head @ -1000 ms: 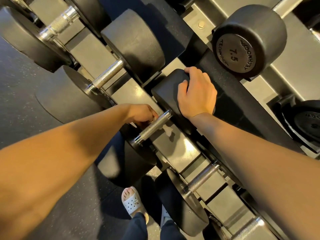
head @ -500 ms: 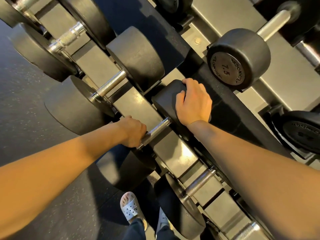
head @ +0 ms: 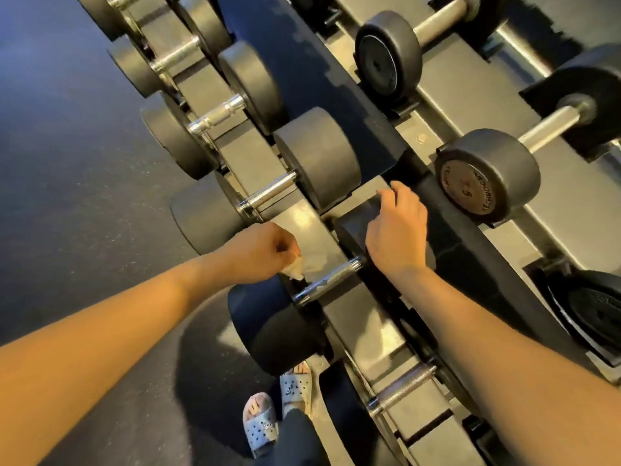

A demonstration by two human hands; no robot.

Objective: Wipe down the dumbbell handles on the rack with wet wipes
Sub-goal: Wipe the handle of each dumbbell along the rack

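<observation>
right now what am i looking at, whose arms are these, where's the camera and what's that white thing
These are a person's two bare arms, filmed by one wide-angle camera worn on their head, looking down. In front is a steel rack holding rows of black dumbbells with metal handles. The left hand pinches a crumpled wet wipe right beside one handle; whether the wipe touches it is unclear. The right hand grips that dumbbell's inner head, probably to steady it. Below are the dark floor and the person's sandals.
</observation>
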